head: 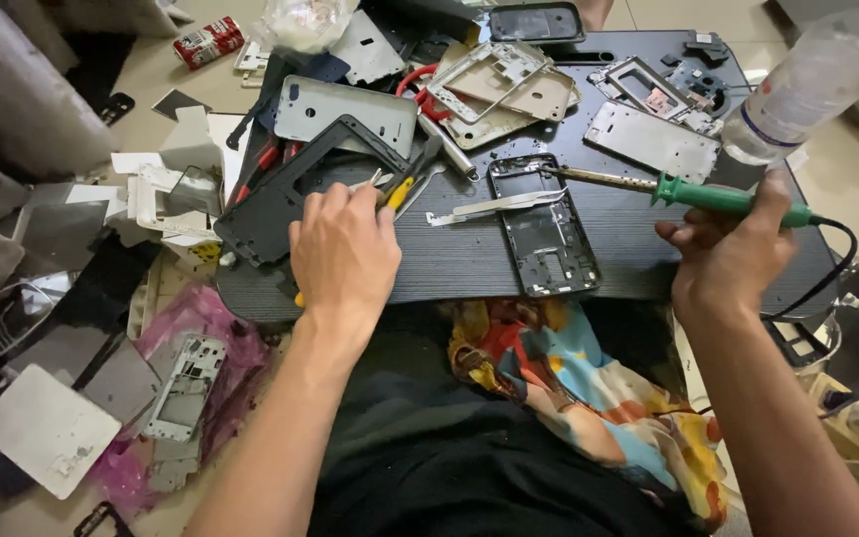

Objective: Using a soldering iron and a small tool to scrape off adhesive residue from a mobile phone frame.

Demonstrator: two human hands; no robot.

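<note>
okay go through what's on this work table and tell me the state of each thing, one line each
Soldering iron: held in the right hand, tip over the frame's top edge.
Black phone frame: lying flat, stripped open, no screen.
Tweezers: lying loose beside the frame, untouched.
Left hand: resting on the black table, fingers on small tools.
Plastic bottle: tilted at the table's right edge.
Silver back cover: lying flat, detached.

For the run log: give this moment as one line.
left hand: on pliers | right hand: holds soldering iron | iron tip: over phone frame | tweezers: on frame
</note>
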